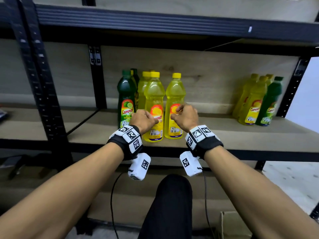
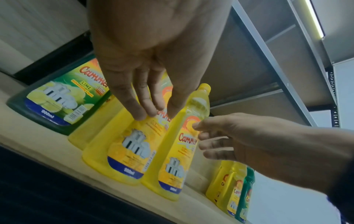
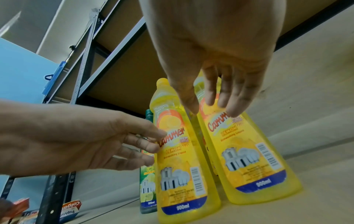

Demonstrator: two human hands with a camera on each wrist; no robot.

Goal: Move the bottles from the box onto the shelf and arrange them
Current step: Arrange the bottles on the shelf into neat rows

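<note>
Just beyond the fingertips of both hands, on the wooden shelf (image 1: pixel 215 135), two yellow bottles stand upright side by side. The left yellow bottle (image 1: pixel 154 107) faces the left hand (image 1: pixel 143 119) and the right yellow bottle (image 1: pixel 175 104) faces the right hand (image 1: pixel 185 116). Both are translucent plastic filled with yellow liquid, with yellow caps and narrow necks widening to the base.

Their labels read "Cammer" in red over an orange sun, then "LEMON", a picture of white dishes, a barcode and "900ml" on a blue band at the foot.

The left hand's fingers are loosely extended, their tips at or just short of the left bottle's label — the wrist view does not settle whether they touch. The right hand is likewise relaxed and holds nothing, its fingers just short of the right bottle.

To the outside of the left hand stands a dark green bottle (image 1: pixel 126 99) with a green cap, labelled "Cammer" and "LIME". More yellow bottles (image 1: pixel 144 87) stand behind this front row.

Well to the outside of the right hand, a second cluster (image 1: pixel 257 100) of yellow and green bottles stands on the same shelf — near the black upright (image 1: pixel 291 90).

Beyond the left hand, past another post, a "Colgate" box (image 3: pixel 70 207) lies on the neighbouring shelf.
</note>
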